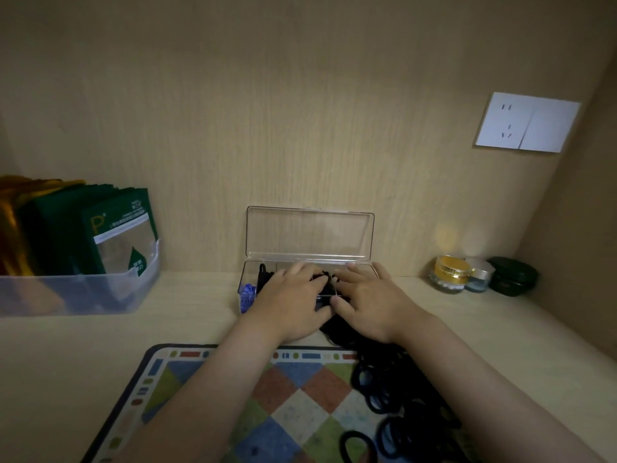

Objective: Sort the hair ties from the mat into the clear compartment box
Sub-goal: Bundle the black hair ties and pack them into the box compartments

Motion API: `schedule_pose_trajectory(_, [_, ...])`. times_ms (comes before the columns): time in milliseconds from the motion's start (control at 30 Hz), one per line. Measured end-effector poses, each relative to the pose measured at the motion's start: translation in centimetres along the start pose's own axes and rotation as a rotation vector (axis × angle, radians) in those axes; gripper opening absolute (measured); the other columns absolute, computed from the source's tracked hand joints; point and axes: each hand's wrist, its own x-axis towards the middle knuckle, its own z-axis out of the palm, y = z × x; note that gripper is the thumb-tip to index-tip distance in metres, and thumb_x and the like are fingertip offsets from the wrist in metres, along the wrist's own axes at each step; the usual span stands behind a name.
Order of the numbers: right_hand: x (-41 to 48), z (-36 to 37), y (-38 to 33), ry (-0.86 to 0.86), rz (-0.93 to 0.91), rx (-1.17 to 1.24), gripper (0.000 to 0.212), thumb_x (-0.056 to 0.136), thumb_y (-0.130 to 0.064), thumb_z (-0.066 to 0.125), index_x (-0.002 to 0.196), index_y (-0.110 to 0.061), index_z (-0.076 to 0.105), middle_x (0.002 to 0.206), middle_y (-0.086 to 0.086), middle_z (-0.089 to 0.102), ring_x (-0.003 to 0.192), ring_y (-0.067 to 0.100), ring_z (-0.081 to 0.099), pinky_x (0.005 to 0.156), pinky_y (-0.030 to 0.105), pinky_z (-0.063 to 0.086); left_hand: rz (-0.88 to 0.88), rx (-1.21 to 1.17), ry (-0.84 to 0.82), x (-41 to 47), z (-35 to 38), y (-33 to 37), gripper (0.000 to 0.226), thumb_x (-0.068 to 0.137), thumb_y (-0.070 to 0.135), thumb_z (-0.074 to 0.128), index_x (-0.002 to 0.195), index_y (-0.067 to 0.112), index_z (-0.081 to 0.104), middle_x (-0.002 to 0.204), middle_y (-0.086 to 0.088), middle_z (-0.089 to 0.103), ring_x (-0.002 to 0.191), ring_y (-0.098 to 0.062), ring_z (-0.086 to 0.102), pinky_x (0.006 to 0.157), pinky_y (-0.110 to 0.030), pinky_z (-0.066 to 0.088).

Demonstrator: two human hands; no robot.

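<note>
L hand (293,302) + R hand (370,302) lay over black ties (322,283) in box (247,269); grip unclear. Blue ones (247,294) were in; big pile (400,396) on mat (290,396) not yet sorted.

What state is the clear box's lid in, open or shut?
Open: the lid stands upright at the back edge of the clear compartment box, leaving its compartments uncovered.

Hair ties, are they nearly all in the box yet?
Not nearly. Done: small blue ties and a few black ties sit in the left end of the clear compartment box. In hand: the left hand and right hand lie over a black bunch at the box; the grip is hidden. Left: a big pile of black hair ties on the mat.
</note>
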Motion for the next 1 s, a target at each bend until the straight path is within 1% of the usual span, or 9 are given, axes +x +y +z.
schedule_pose_trajectory(133, [0.0, -0.6, 0.1, 0.043, -0.016, 0.019, 0.046, 0.101, -0.045, 0.03, 0.129, -0.026, 0.062, 0.146, -0.01, 0.049, 0.149, 0.016, 0.025, 0.118, 0.042, 0.006, -0.016, 0.01, -0.028, 0.2, 0.1, 0.1, 0.07, 0.093, 0.059, 0.042, 0.151, 0.02, 0.036, 0.152, 0.005, 0.035, 0.141, -0.015, 0.024, 0.116, -0.036, 0.024])
schedule_pose_trajectory(200, [-0.4, -1.5, 0.1, 0.094, -0.004, 0.1, 0.039, 0.101, -0.037, 0.041, 0.134, -0.025, 0.059, 0.146, -0.004, 0.051, 0.146, 0.017, 0.031, 0.117, 0.036, 0.013, -0.022, -0.015, -0.027, 0.2, -0.2, 0.2, 0.071, 0.094, 0.058, 0.043, 0.152, 0.019, 0.034, 0.153, 0.004, 0.034, 0.141, -0.016, 0.024, 0.116, -0.036, 0.025])
schedule_pose_trajectory(300, [-1.6, -2.7, 0.3, 0.167, 0.002, 0.216, 0.041, 0.098, -0.025, 0.052, 0.138, -0.025, 0.057, 0.145, 0.0, 0.053, 0.136, 0.015, 0.045, 0.115, 0.029, 0.031, -0.031, -0.073, -0.008, 0.0, -1.2, 0.5, 0.075, 0.094, 0.055, 0.049, 0.155, 0.017, 0.026, 0.157, 0.004, 0.029, 0.144, -0.015, 0.02, 0.118, -0.035, 0.023])
schedule_pose_trajectory(367, [-2.6, -3.5, 0.4, 0.204, -0.005, 0.276, 0.034, 0.096, -0.02, 0.055, 0.128, -0.024, 0.066, 0.129, -0.005, 0.062, 0.115, 0.011, 0.059, 0.103, 0.028, 0.045, -0.028, -0.103, 0.036, -0.1, -1.9, 0.9, 0.076, 0.094, 0.052, 0.052, 0.156, 0.019, 0.023, 0.156, 0.005, 0.027, 0.145, -0.014, 0.017, 0.118, -0.034, 0.022])
schedule_pose_trajectory(533, [-5.1, -4.6, 0.6, 0.172, 0.044, 0.34, 0.024, 0.093, -0.019, 0.059, 0.104, -0.034, 0.075, 0.107, -0.017, 0.07, 0.078, -0.001, 0.06, 0.074, 0.018, 0.05, 0.019, -0.184, 0.175, -1.1, -3.4, 2.5, 0.03, 0.094, 0.036, 0.056, 0.124, 0.031, 0.056, 0.117, 0.012, 0.051, 0.115, -0.007, 0.042, 0.092, -0.027, 0.04])
schedule_pose_trajectory(667, [-5.9, -3.3, -0.2, 0.12, 0.057, 0.235, 0.029, 0.087, -0.028, 0.06, 0.112, -0.037, 0.071, 0.116, -0.016, 0.068, 0.09, 0.002, 0.061, 0.082, 0.027, 0.052, 0.002, -0.187, 0.057, -2.8, -2.9, 3.1, 0.017, 0.094, 0.025, 0.056, 0.107, 0.033, 0.064, 0.098, 0.015, 0.055, 0.086, -0.005, 0.053, 0.078, -0.03, 0.049])
schedule_pose_trajectory(733, [-5.9, -2.6, -0.8, 0.071, 0.033, 0.164, 0.038, 0.084, -0.03, 0.058, 0.12, -0.038, 0.066, 0.12, -0.012, 0.066, 0.104, 0.013, 0.063, 0.085, 0.032, 0.053, -0.013, -0.172, -0.03, -3.7, -2.0, 2.9, 0.025, 0.095, 0.024, 0.055, 0.117, 0.033, 0.064, 0.106, 0.013, 0.055, 0.094, -0.007, 0.056, 0.084, -0.033, 0.051])
schedule_pose_trajectory(867, [-5.4, -1.6, -1.9, -0.013, 0.001, 0.039, 0.039, 0.081, -0.039, 0.056, 0.119, -0.036, 0.064, 0.109, -0.003, 0.066, 0.102, 0.023, 0.064, 0.078, 0.034, 0.052, -0.032, -0.168, -0.123, -4.9, -0.5, 2.4, 0.044, 0.096, 0.029, 0.054, 0.139, 0.039, 0.05, 0.118, 0.013, 0.05, 0.112, -0.007, 0.051, 0.09, -0.033, 0.049])
schedule_pose_trajectory(1000, [-4.5, -0.7, -2.1, -0.04, 0.015, 0.03, 0.032, 0.086, -0.037, 0.056, 0.115, -0.031, 0.066, 0.107, 0.0, 0.067, 0.099, 0.025, 0.064, 0.076, 0.034, 0.05, -0.058, -0.271, -0.061, -4.9, 0.3, 2.3, 0.044, 0.094, 0.032, 0.061, 0.136, 0.037, 0.053, 0.116, 0.014, 0.052, 0.112, -0.005, 0.051, 0.093, -0.031, 0.048])
